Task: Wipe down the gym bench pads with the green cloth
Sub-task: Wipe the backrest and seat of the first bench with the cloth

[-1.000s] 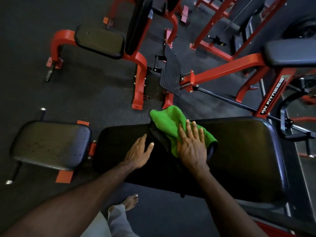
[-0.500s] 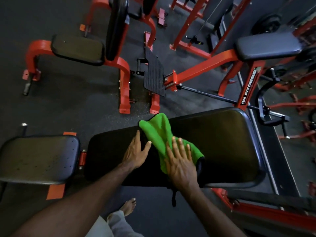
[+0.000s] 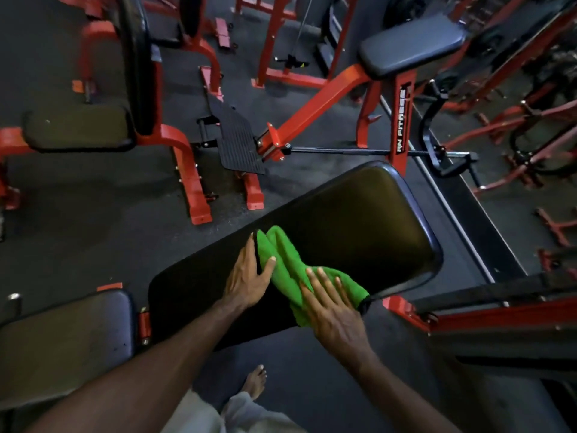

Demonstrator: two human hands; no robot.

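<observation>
A green cloth [image 3: 285, 264] lies bunched on the long black bench pad [image 3: 359, 226], near the pad's front edge. My right hand [image 3: 334, 310] presses flat on the cloth's near end with straight, spread fingers. My left hand [image 3: 248, 276] rests flat on the pad just left of the cloth, its thumb touching the cloth's edge. A smaller black seat pad [image 3: 62, 342] sits to the left of the long pad, joined by a red bracket.
Red-framed gym machines stand behind: a seat with upright back pad [image 3: 134, 64] at the left, a black footplate [image 3: 237, 142] in the middle, a padded rest [image 3: 412, 42] at upper right. A red frame rail [image 3: 499, 317] runs at the right. My bare foot [image 3: 254, 381] stands on the dark floor.
My right hand has slid the cloth toward the pad's front edge, and the cloth now lies narrower. My left hand stays flat beside it. The view has swung right.
</observation>
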